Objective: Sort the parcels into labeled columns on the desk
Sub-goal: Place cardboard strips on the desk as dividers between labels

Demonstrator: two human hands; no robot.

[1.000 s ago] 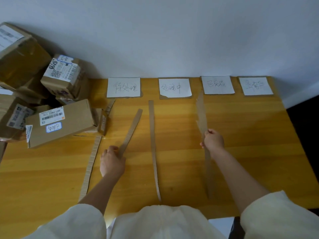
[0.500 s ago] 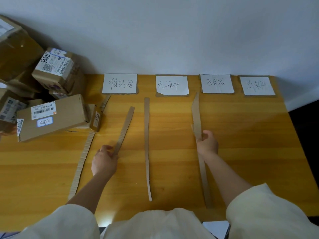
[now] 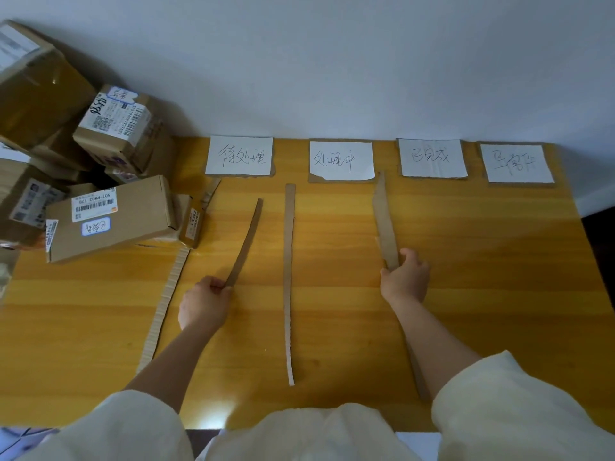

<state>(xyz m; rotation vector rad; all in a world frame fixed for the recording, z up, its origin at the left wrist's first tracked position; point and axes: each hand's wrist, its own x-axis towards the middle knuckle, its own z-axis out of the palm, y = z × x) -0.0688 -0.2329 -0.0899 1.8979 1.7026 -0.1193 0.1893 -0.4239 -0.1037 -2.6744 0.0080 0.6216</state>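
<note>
The wooden desk [image 3: 466, 294] is standing against a plain pale wall [image 3: 332, 61]. Nearest me, my cream sleeves [image 3: 519, 410] are filling the lower edge. My left hand [image 3: 203, 302] is pinching the near end of a thin cardboard strip [image 3: 245, 241] that is slanting away to the right. My right hand [image 3: 406, 277] is gripping a wider cardboard strip [image 3: 384, 221], fingers curled round it. Between them a long centre strip [image 3: 289, 277] is lying flat, and a corrugated strip [image 3: 166, 301] is lying to the left. Further off, four handwritten paper labels [image 3: 239, 156] are sitting in a row along the far edge. The parcels [image 3: 113, 217] are piled at the far left corner, unsorted.
</note>
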